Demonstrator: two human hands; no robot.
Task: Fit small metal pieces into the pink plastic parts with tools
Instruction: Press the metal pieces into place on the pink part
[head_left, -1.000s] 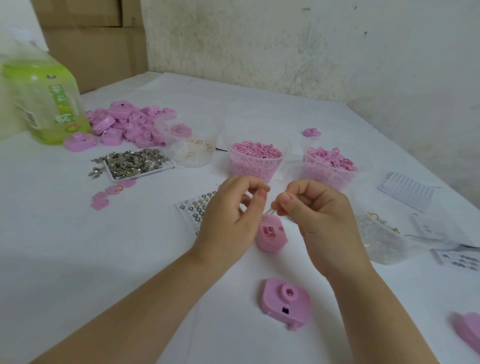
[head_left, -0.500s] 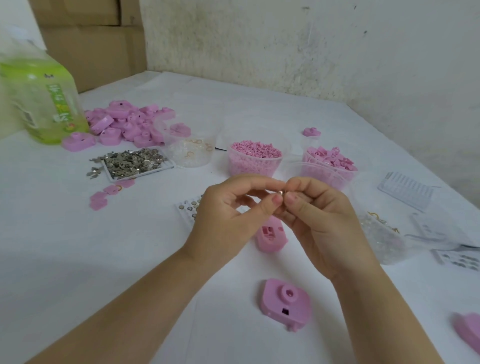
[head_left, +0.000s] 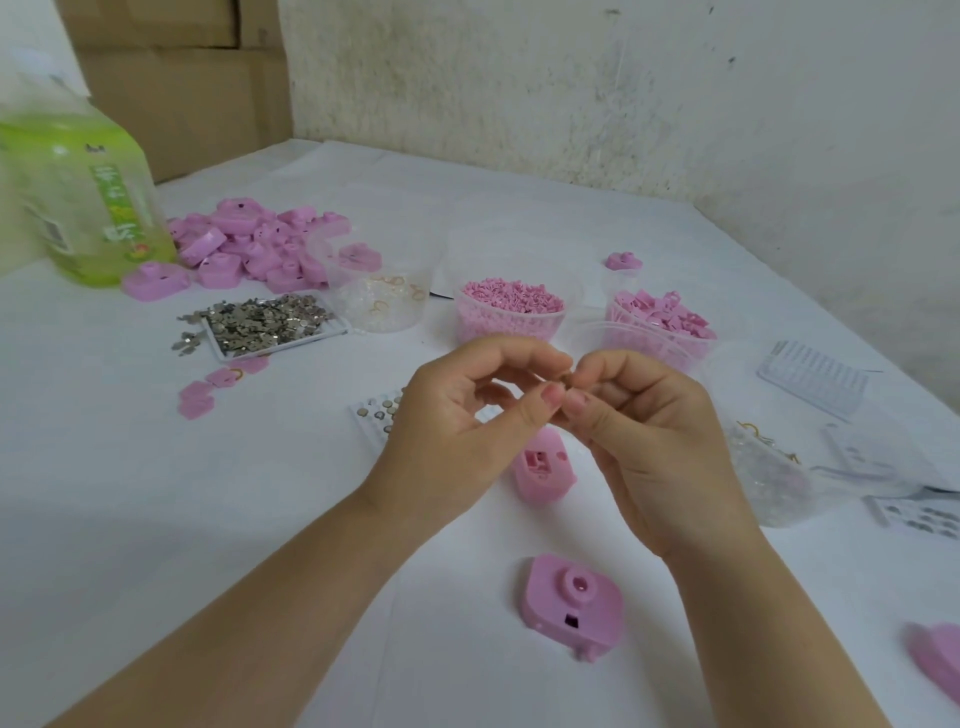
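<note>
Two bare hands meet above a white table (head_left: 156, 519). The left hand (head_left: 447, 431) and the right hand (head_left: 649, 447) both have their fingers curled. Thumb and forefinger tips close in from either side on a small metal piece (head_left: 568, 378), which shows only as a dark glint between the fingertips. Neither hand touches the table.

Directly beneath the hands an open pink part (head_left: 543, 465) lies on the table, hollow side up, its far end hidden by the fingers. Everything else is placed from this part.

- Nearer the viewer and slightly right, a second pink part (head_left: 574, 597) lies flat with a round boss facing up.
- Far right and nearer, at the picture's edge, is a blurred third pink part (head_left: 935, 660).
- Just left, partly behind the left hand, is a white sheet of small round metal discs (head_left: 376, 413).
- Further left and beyond, a flat white tray (head_left: 223, 353) is heaped with silvery metal pieces (head_left: 265, 325), a few spilled beside its left end.
- Past that tray are a pile of pink parts (head_left: 249, 244) and a blurred green bottle (head_left: 88, 197).
- Straight beyond the open pink part stands a clear tub of tiny pink bits (head_left: 509, 312). A clear tub holding gold rings (head_left: 382, 301) is on its left and a tub of larger pink clips (head_left: 660, 322) on its right.
- Right of the open pink part lies a clear plastic bag (head_left: 769, 467), and beyond the bag a white ridged tray (head_left: 813, 379).
</note>
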